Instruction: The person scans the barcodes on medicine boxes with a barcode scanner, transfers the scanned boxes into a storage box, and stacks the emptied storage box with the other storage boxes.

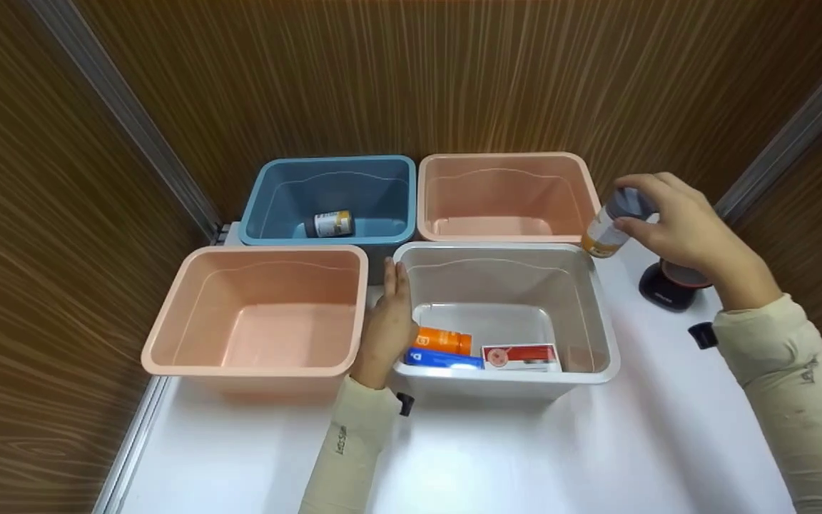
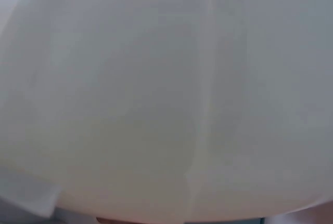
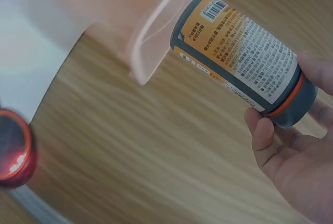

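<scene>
My right hand (image 1: pixel 689 225) grips a dark grey bottle (image 1: pixel 604 232) by its cap end, fingers and thumb around it. The bottle tilts beside the right back corner of the light grey bin (image 1: pixel 504 383). Its orange and white label faces the right wrist camera, and an orange ring (image 3: pixel 287 96) circles it near the cap. My left hand (image 1: pixel 389 321) rests with straight fingers along that bin's left side. Inside the bin lie an orange bottle (image 1: pixel 443 340), a blue box (image 1: pixel 444 359) and a red and white box (image 1: pixel 521 357). Blurred pale plastic fills the left wrist view.
Behind stand a blue bin (image 1: pixel 329 241) with a similar bottle (image 1: pixel 332 224) lying inside, and a peach bin (image 1: pixel 504 157). Another peach bin (image 1: pixel 254 371) is at left. A black device with a red rim (image 1: pixel 668 287) sits below my right hand. Wood-grain panels (image 1: pixel 411 78) enclose the table.
</scene>
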